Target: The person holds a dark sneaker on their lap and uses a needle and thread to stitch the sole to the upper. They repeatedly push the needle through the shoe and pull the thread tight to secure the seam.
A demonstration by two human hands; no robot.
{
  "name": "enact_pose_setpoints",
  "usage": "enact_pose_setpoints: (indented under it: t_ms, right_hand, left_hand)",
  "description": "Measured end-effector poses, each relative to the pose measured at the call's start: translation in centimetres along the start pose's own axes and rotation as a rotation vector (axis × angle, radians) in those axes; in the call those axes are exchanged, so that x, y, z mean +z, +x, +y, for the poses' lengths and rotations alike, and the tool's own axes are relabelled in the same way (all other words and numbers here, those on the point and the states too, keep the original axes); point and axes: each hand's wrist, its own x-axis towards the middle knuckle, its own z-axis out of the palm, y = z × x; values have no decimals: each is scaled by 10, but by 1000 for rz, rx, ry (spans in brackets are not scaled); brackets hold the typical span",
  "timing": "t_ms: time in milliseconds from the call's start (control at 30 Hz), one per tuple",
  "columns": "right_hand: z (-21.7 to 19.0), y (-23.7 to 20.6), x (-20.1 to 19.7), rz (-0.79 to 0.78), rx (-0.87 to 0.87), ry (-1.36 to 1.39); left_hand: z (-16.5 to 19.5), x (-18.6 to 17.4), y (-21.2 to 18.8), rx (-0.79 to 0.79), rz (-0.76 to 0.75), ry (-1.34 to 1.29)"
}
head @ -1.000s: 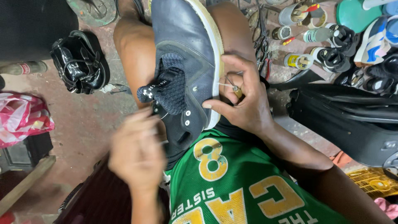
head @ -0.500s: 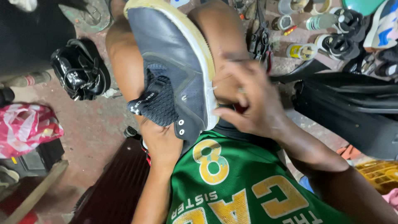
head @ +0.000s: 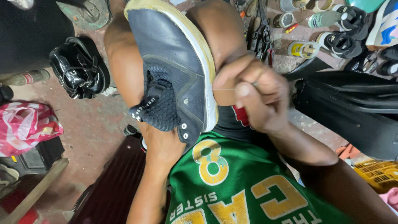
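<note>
Dark blue leather sneaker (head: 174, 70) with a yellowed white sole, propped between the person's knees, toe away. Thread (head: 224, 89) runs taut from the sole edge — stitching looks underway, how much remains I cannot tell. Right hand (head: 253, 93) closed, pinching that thread just beside the sole. Left hand (head: 159, 143) under the heel — fingers hidden inside the shoe, grip unclear.

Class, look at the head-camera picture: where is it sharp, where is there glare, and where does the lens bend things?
Head view: the navy shoe is sharp, the right hand slightly soft; glare glints on the shiny black bag; light is even and dim, with deep shadow at the left edge; the wide lens stretches the green jersey near the bottom.
</note>
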Motion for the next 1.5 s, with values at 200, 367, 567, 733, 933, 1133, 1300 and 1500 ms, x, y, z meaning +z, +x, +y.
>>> enact_pose_setpoints:
  t_ms: [200,367,567,733,933,1133,1300,1500]
  right_hand:
    - [26,9,33,-14,-171,-407]
    - [40,17,44,48,-300,-520]
    - [34,19,37,72,-152,-404]
    - [27,18,32,52,-180,-522]
    - [34,36,38,186,-17,-475]
    - [32,46,40,64,-87,38]
    - [18,35,21,14,29,110]
    - [1,24,-35,292,112,-98]
  left_hand:
    - [-7,7,3,60,50,-9]
    - [-13,6,3,-15,68,-157]
    - [-13,6,17,-17,126,-276]
    - [-11,7,11,-48,82,-297]
    - [-17,14,5,-70,70,-338]
    - [-16,-7,15,3,-9,-387]
    - [-7,-34,9,117,-328,-618]
    - [14,-3,0,-245,-187,-781]
